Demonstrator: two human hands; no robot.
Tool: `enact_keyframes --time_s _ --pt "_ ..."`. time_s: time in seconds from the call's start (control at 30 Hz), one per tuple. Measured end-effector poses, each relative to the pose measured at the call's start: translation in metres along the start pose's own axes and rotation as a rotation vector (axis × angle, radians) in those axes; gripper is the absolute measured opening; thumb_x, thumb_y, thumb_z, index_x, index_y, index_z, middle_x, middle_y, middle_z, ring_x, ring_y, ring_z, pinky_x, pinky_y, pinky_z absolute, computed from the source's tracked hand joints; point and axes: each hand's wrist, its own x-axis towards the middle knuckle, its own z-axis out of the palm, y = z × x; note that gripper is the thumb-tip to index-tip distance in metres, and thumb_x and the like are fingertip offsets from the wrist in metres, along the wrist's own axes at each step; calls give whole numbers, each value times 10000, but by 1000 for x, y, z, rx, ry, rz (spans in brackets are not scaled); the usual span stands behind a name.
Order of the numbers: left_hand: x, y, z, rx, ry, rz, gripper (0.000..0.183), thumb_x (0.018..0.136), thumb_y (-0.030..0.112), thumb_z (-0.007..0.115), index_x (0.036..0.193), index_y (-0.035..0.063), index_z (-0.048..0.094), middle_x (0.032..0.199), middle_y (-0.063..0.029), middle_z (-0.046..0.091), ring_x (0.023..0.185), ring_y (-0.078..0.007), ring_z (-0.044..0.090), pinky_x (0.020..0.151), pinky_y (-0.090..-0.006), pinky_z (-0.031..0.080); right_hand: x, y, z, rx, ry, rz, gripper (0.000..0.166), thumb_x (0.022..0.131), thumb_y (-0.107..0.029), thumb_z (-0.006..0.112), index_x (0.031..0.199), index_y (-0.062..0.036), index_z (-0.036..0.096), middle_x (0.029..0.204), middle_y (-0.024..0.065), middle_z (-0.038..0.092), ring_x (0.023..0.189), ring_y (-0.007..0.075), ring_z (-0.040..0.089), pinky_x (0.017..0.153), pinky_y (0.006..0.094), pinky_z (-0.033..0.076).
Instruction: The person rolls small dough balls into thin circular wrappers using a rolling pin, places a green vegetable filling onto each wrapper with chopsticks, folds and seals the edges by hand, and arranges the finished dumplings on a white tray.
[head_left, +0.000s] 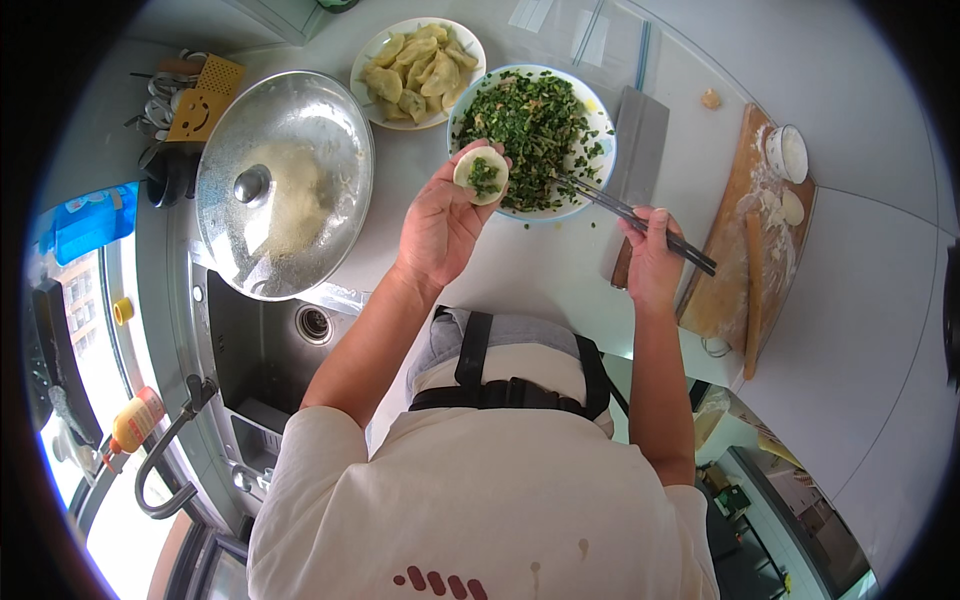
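Note:
On the fingers of my left hand rests a round dumpling wrapper, with a small heap of chopped green filling at its middle. My right hand grips a pair of dark chopsticks, whose tips reach into the filling at the bowl's right side. That white bowl with a blue rim holds chopped greens mixed with small pinkish bits. Behind and to the left, a white plate carries several cooked-looking dumplings. A cleaver lies right of the bowl, its wooden handle partly behind my right hand.
A glass-lidded pan stands at left, above the steel sink and faucet. At right, a floured wooden board bears a rolling pin, a wrapper and a small bowl of flour. Zip bags lie at the back.

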Motion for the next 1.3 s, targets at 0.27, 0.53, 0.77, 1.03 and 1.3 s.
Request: enact_keyframes --time_s 0.27,0.53,0.77,1.03,1.3 --pt "2 -1 -4 -2 9 2 568 845 -37 345 1413 -63 351 1444 -221 429 1351 -356 429 1146 -404 379 0 -52 26 -788 -172 -310 217 933 -166 653 868 39 681 900 95 671 832 168 649 788 281 514" --pt "0 -1 -5 -45 5 0 532 837 -40 381 1368 -47 422 1382 -177 502 1287 -302 503 1112 -391 404 9 -22 27 -375 -87 -21 304 954 -246 650 923 55 665 894 115 676 799 199 673 774 311 565" --pt "1 1 -3 -38 16 -1 534 836 -40 382 1369 -55 403 1372 -194 503 1282 -310 505 1119 -393 399 17 3 3 -5 -9 103 328 978 -292 614 954 33 639 913 121 658 824 207 662 790 359 587" --pt "2 2 -3 -37 2 16 528 879 -42 348 1406 -77 346 1416 -232 447 1342 -345 442 1140 -397 390 15 16 -15 220 -20 182 315 981 -303 601 960 10 627 919 112 655 844 207 648 802 367 583" --pt "2 0 0 -49 18 20 520 852 -25 386 1371 -59 400 1343 -199 518 1269 -310 516 1113 -392 405 11 0 -9 47 -15 30 298 984 -270 604 955 25 634 922 106 654 835 192 649 799 367 589"
